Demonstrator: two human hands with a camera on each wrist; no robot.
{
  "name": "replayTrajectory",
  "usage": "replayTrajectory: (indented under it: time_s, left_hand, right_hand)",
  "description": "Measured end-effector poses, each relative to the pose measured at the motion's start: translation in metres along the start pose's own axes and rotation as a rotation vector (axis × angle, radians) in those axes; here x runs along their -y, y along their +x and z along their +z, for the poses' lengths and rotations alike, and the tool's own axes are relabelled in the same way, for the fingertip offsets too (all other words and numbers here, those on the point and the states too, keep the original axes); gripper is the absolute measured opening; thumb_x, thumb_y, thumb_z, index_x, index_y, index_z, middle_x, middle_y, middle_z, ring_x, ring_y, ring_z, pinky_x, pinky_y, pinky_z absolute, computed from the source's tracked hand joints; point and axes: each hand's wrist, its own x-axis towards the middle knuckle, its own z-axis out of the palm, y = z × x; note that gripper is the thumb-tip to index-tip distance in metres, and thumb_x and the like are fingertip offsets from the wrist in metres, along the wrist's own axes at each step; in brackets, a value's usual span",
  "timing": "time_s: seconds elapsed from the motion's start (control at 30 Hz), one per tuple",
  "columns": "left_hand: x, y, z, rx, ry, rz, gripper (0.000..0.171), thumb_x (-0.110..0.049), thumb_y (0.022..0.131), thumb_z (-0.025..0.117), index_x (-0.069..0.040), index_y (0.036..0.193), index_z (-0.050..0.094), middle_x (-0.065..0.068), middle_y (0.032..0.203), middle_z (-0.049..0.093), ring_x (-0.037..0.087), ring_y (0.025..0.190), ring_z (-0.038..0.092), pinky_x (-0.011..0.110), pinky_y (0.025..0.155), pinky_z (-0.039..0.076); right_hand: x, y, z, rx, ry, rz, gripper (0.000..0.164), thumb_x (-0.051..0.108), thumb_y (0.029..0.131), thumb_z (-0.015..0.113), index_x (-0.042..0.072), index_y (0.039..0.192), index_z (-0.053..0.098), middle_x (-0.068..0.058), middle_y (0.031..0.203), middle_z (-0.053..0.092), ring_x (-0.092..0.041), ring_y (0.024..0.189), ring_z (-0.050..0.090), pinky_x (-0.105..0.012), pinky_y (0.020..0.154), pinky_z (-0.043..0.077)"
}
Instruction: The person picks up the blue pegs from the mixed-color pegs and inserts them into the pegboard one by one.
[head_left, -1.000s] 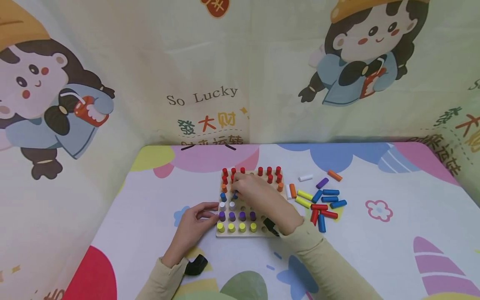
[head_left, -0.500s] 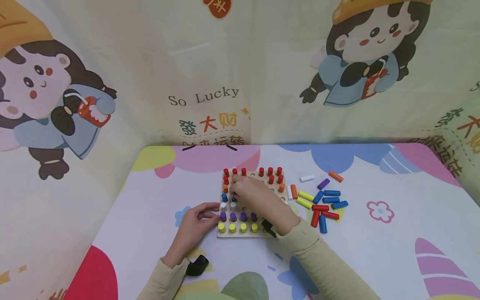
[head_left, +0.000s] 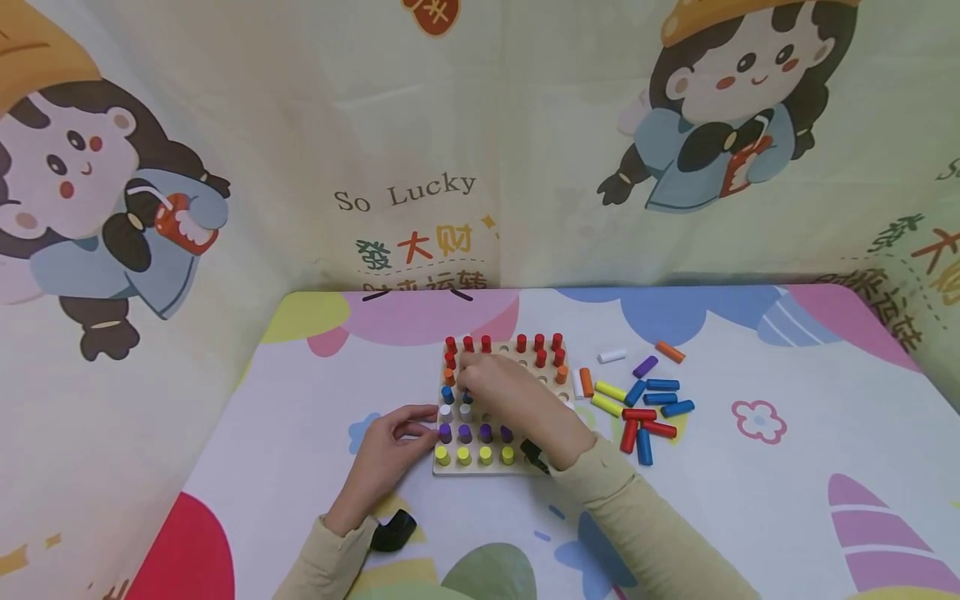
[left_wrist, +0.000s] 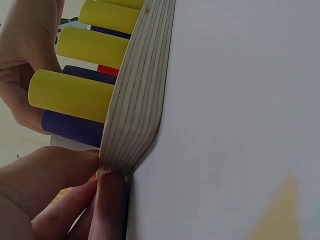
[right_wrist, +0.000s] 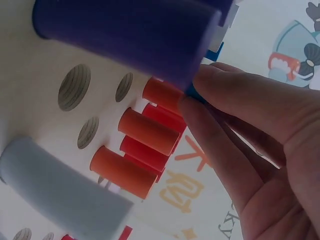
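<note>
A wooden pegboard (head_left: 480, 470) lies on the table with rows of coloured pegs standing in it. My left hand (head_left: 390, 446) holds its left edge; in the left wrist view thumb and fingertips (left_wrist: 111, 192) pinch the plywood near the corner. My right hand (head_left: 513, 396) reaches over the board and pinches the top of a blue peg (right_wrist: 195, 94), largely hidden behind a purple peg (right_wrist: 125, 35) in the right wrist view. That blue peg sits right of another blue peg (head_left: 447, 395), between the orange and white rows.
Loose pegs lie right of the board: blue (head_left: 660, 399), red (head_left: 639, 414), yellow (head_left: 611, 390), orange (head_left: 670, 352), white (head_left: 611, 356) and purple (head_left: 645, 366). Red pegs (head_left: 539, 342) stand along the back row, yellow pegs (head_left: 464, 456) along the front. A printed curtain (head_left: 547, 233) hangs behind the table.
My right hand has shifted very slightly left while staying at the blue peg. The left hand keeps its hold on the board's edge.
</note>
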Motion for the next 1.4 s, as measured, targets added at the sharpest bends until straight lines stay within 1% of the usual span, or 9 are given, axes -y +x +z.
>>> replayTrajectory:
  time_s: [0.23, 0.43, 0.53, 0.7, 0.83, 0.93, 1.07, 1.17, 1.4]
  left_hand:
    - [0.001, 0.0, 0.0, 0.002, -0.011, 0.006, 0.033, -0.012, 0.087, 0.076, -0.01, 0.119, 0.07, 0.004, 0.11, 0.072, 0.011, 0.088, 0.069, 0.018, 0.078, 0.054]
    - [0.001, 0.0, 0.0, 0.009, -0.022, 0.003, 0.033, -0.012, 0.087, 0.076, -0.01, 0.12, 0.07, 0.004, 0.11, 0.072, 0.012, 0.088, 0.069, 0.019, 0.079, 0.054]
    - [0.001, 0.0, 0.0, 0.009, -0.02, 0.002, 0.033, -0.012, 0.087, 0.076, -0.011, 0.119, 0.07, 0.004, 0.11, 0.072, 0.012, 0.088, 0.069, 0.018, 0.078, 0.054]
    - [0.002, 0.001, 0.0, 0.009, -0.021, -0.003, 0.033, -0.013, 0.087, 0.076, -0.011, 0.119, 0.07, 0.004, 0.109, 0.072, 0.012, 0.088, 0.069, 0.018, 0.078, 0.054]
    - [0.002, 0.001, 0.0, 0.007, -0.023, -0.003, 0.033, -0.012, 0.087, 0.076, -0.01, 0.119, 0.07, 0.004, 0.108, 0.072, 0.012, 0.088, 0.069, 0.019, 0.078, 0.054]
    - [0.002, 0.001, 0.001, 0.002, -0.02, -0.003, 0.033, -0.012, 0.087, 0.076, -0.01, 0.119, 0.07, 0.004, 0.11, 0.072, 0.012, 0.089, 0.069, 0.019, 0.078, 0.054]
    - [0.003, 0.001, 0.002, -0.003, -0.009, -0.003, 0.033, -0.012, 0.087, 0.076, -0.01, 0.119, 0.07, 0.003, 0.11, 0.072, 0.012, 0.088, 0.069, 0.018, 0.078, 0.054]
    - [0.003, 0.001, 0.001, -0.005, 0.003, -0.001, 0.032, -0.012, 0.087, 0.076, -0.011, 0.119, 0.07, 0.003, 0.11, 0.072, 0.012, 0.087, 0.069, 0.018, 0.078, 0.054]
    - [0.001, 0.003, 0.001, -0.02, 0.027, -0.006, 0.032, -0.011, 0.087, 0.076, -0.012, 0.118, 0.071, 0.002, 0.11, 0.072, 0.012, 0.087, 0.069, 0.017, 0.077, 0.054]
  right_hand:
    - [0.002, 0.0, 0.003, 0.005, 0.081, 0.004, 0.024, 0.013, 0.081, 0.082, 0.013, 0.104, 0.078, 0.0, 0.099, 0.068, -0.01, 0.086, 0.061, -0.021, 0.082, 0.055]
    - [0.002, -0.001, 0.007, -0.022, 0.131, -0.007, 0.024, 0.012, 0.081, 0.081, 0.012, 0.105, 0.078, -0.001, 0.101, 0.069, -0.01, 0.088, 0.061, -0.022, 0.084, 0.055]
    - [0.002, -0.001, 0.007, -0.024, 0.128, -0.006, 0.025, 0.011, 0.082, 0.08, 0.013, 0.107, 0.078, -0.001, 0.104, 0.069, -0.01, 0.089, 0.062, -0.023, 0.085, 0.056]
    - [0.003, -0.003, 0.004, -0.028, 0.085, 0.019, 0.027, 0.013, 0.083, 0.081, 0.013, 0.109, 0.076, -0.002, 0.105, 0.067, -0.012, 0.089, 0.062, -0.026, 0.088, 0.056]
    - [0.004, -0.004, 0.002, -0.033, 0.058, 0.015, 0.028, 0.015, 0.083, 0.081, 0.012, 0.11, 0.075, -0.002, 0.104, 0.067, -0.012, 0.09, 0.062, -0.027, 0.088, 0.056]
    - [0.004, -0.007, -0.001, -0.036, 0.058, 0.015, 0.031, 0.017, 0.084, 0.08, 0.012, 0.114, 0.074, -0.003, 0.108, 0.068, -0.014, 0.095, 0.064, -0.029, 0.09, 0.056]
    - [0.004, -0.014, -0.006, -0.02, 0.077, 0.047, 0.036, 0.02, 0.084, 0.08, 0.012, 0.119, 0.071, -0.004, 0.118, 0.067, -0.018, 0.105, 0.065, -0.034, 0.092, 0.056]
    - [0.003, -0.019, -0.01, -0.02, 0.081, 0.06, 0.035, 0.02, 0.085, 0.079, 0.013, 0.119, 0.071, -0.005, 0.119, 0.066, -0.019, 0.107, 0.063, -0.037, 0.092, 0.056]
    - [-0.008, -0.032, -0.024, -0.071, 0.047, 0.097, 0.03, 0.016, 0.086, 0.078, 0.01, 0.115, 0.072, -0.005, 0.112, 0.067, -0.019, 0.103, 0.064, -0.034, 0.091, 0.056]
